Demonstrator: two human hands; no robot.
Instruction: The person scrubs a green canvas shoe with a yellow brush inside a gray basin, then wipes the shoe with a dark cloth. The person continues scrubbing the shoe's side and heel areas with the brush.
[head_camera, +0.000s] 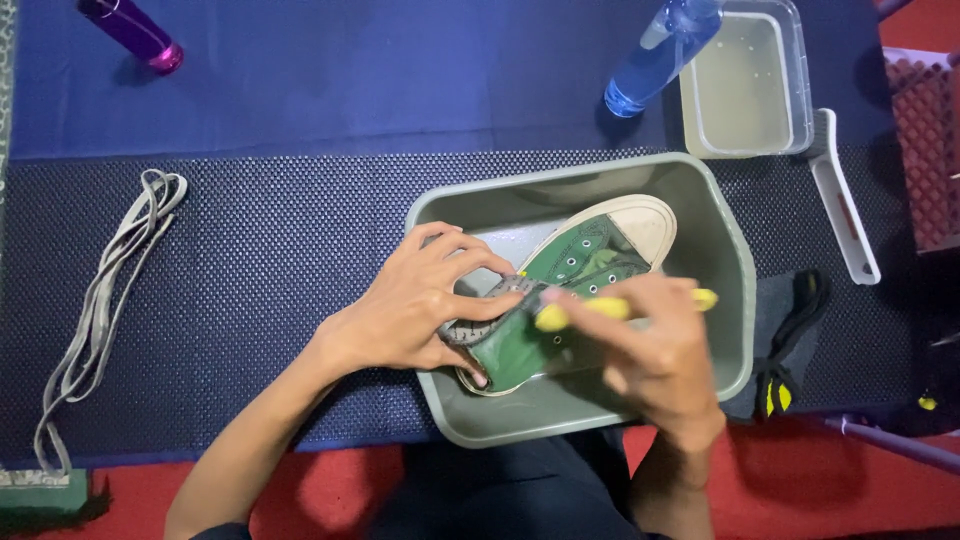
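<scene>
Dark blue cloth and a black dotted mat (250, 270) cover the worktop, with red floor showing along the near edge. On the mat sits a grey-green plastic basin (722, 250), and inside it lies a green canvas sneaker (575, 265), its white toe cap pointing to the far right. The left hand (420, 305) spreads its fingers over the heel end of the sneaker, pressing it down, thumb hooked under the sole edge. The right hand (655, 345) is closed around a yellow-handled brush (610, 305), held across the sneaker's side. Grey shoelaces (100, 310) lie loose at the left of the mat. Farther back stand a blue spray bottle (660, 55), a clear tub of cloudy water (745, 85), a purple bottle (135, 30) and a white brush (845, 210).
</scene>
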